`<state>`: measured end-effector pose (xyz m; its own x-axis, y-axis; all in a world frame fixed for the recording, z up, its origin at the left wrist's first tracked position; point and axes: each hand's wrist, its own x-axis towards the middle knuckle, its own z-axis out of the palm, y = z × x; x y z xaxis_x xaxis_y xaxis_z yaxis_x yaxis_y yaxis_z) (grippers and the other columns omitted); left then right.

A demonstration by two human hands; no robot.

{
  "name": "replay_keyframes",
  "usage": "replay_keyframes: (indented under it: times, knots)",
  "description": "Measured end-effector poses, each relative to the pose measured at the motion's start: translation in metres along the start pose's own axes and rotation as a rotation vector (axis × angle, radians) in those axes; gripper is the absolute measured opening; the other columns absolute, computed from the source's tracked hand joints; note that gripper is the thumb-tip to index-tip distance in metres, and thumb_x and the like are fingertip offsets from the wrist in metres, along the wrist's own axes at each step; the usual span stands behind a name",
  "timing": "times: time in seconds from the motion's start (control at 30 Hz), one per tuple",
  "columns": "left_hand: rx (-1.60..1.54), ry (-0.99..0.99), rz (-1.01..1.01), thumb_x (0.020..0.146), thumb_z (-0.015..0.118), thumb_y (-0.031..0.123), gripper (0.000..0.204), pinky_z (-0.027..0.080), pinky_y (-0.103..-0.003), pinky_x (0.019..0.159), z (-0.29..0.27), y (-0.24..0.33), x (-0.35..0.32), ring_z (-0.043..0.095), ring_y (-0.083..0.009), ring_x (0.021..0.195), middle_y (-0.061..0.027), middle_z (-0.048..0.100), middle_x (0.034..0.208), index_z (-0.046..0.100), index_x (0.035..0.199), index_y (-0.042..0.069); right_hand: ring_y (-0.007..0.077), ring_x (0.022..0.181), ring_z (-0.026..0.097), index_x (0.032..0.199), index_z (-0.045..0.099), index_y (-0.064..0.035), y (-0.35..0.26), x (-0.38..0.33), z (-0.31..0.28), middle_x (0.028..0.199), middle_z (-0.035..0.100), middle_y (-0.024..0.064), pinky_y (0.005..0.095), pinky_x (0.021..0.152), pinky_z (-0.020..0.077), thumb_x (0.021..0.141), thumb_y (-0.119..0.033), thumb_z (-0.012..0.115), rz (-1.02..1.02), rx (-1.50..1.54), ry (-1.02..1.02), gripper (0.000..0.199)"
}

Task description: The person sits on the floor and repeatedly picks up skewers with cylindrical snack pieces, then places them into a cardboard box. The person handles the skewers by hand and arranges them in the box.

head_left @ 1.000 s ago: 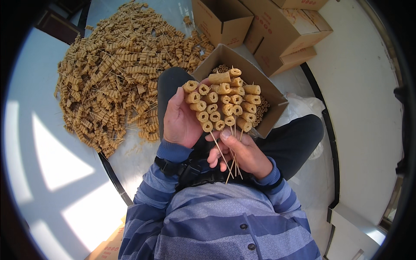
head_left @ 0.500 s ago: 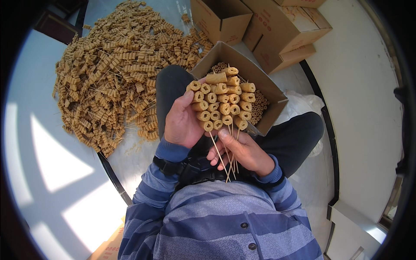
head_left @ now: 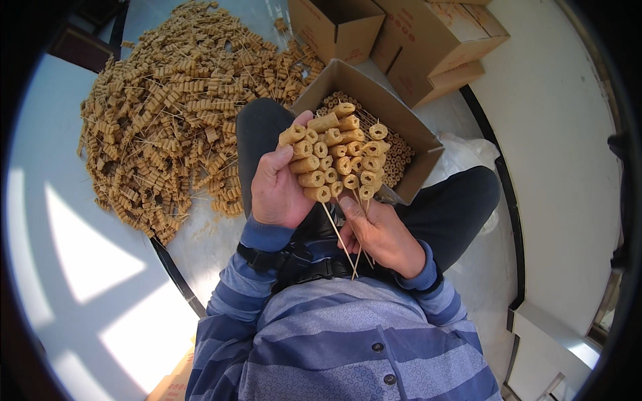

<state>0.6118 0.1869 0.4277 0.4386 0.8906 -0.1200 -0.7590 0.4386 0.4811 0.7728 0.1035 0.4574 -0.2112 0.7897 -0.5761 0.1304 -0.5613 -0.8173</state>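
Observation:
My left hand point(head_left: 277, 190) grips a bundle of skewers point(head_left: 334, 157), each threaded with tan ring-shaped pieces, held over my lap. My right hand point(head_left: 381, 234) is closed around the thin bare stick ends point(head_left: 341, 237) just below the bundle. Behind the bundle an open cardboard box point(head_left: 408, 130) rests between my knees, partly filled with more of the same ringed skewers. My fingers hide the lower part of the bundle.
A large loose heap of ringed skewers point(head_left: 180, 113) is spread over the pale floor at my left. Several cardboard boxes point(head_left: 408, 37) stand at the far side. A white plastic bag point(head_left: 468, 154) lies beside my right leg. A white wall point(head_left: 568, 134) runs along the right.
The bundle has tilted slightly and my right hand has slid up the sticks, closer beneath the rings. My left hand has kept its grip.

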Motion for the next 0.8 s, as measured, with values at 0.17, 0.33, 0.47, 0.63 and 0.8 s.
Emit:
replay_keyframes:
  times: [0.17,0.33,0.47,0.63,0.8]
  knots:
    - [-0.074,-0.082,-0.046,0.093,0.046,0.029,0.069,0.038,-0.049,0.115,-0.007,0.003,-0.002,0.047,-0.0342,0.136,-0.0191,0.044,0.15,0.028,0.154,0.001,0.0138,0.058,0.06,0.105,0.054,0.0002,-0.002,-0.004,0.002,0.067,0.061,0.0062,0.0297,0.056,0.0508,0.108,-0.04,0.045,-0.07,-0.053,-0.042,0.041]
    - [-0.004,-0.037,-0.043,0.09,0.051,0.029,0.07,0.047,-0.048,0.107,-0.017,0.007,-0.002,0.056,-0.0345,0.125,-0.0175,0.052,0.14,0.031,0.152,0.001,0.012,0.065,0.062,0.103,0.059,0.0003,0.003,-0.004,0.007,0.075,0.063,0.0049,0.0254,0.059,0.052,0.109,-0.036,0.044,-0.17,-0.027,0.051,0.04]
    - [0.077,0.016,-0.015,0.085,0.059,0.039,0.083,0.051,-0.051,0.099,-0.02,0.005,-0.001,0.061,-0.0354,0.111,-0.0183,0.058,0.129,0.032,0.15,-0.005,0.0116,0.069,0.062,0.109,0.058,0.0,0.01,-0.002,0.007,0.08,0.062,0.0055,0.0247,0.06,0.0517,0.109,-0.036,0.043,-0.218,0.027,0.096,0.038]
    - [-0.006,0.014,0.0,0.082,0.062,0.041,0.084,0.052,-0.044,0.088,-0.02,0.0,0.001,0.06,-0.0295,0.1,-0.015,0.06,0.116,0.038,0.147,-0.008,0.0098,0.066,0.059,0.109,0.058,0.0003,0.012,0.001,0.011,0.076,0.06,0.0053,0.0234,0.058,0.0488,0.109,-0.037,0.042,-0.255,0.08,0.161,0.04]
    - [-0.088,-0.006,0.037,0.081,0.061,0.04,0.082,0.052,-0.042,0.09,-0.021,-0.001,0.002,0.06,-0.0291,0.101,-0.0153,0.061,0.116,0.043,0.144,-0.009,0.0062,0.049,0.044,0.113,0.06,-0.0017,0.009,-0.003,-0.007,0.057,0.046,-0.0019,0.0227,0.049,0.0361,0.11,-0.04,0.036,-0.221,0.064,0.107,0.045]
